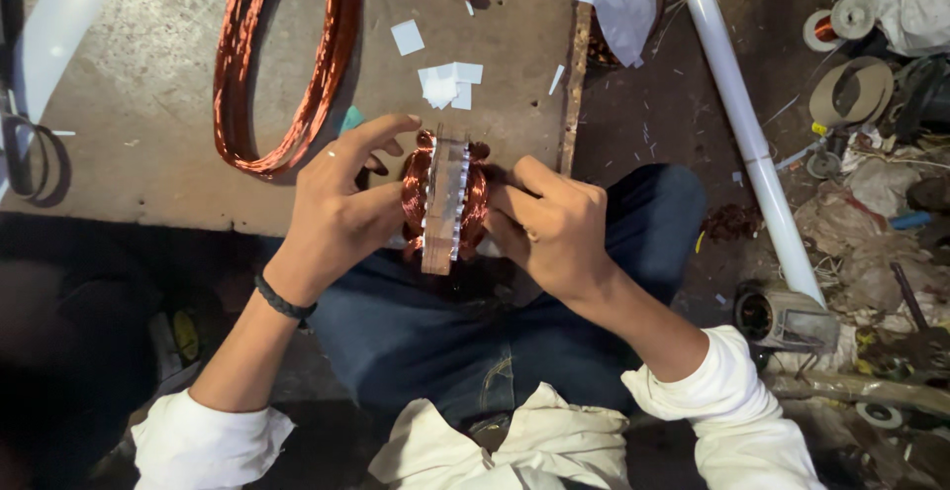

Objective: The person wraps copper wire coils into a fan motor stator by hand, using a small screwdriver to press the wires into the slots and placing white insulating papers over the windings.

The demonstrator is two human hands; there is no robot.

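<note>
two hands, left [341,208] and right [554,228], both gripping a copper-wound stator [443,203] over the lap

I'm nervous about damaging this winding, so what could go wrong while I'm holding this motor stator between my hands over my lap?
1. The stator is pinched edge-on between the left hand and right hand above the lap; it could slip and fall.
2. Fingers pressing the exposed copper windings may bend or scrape them.
3. The white insulation strips sticking out of the slots could get pushed loose.
</note>
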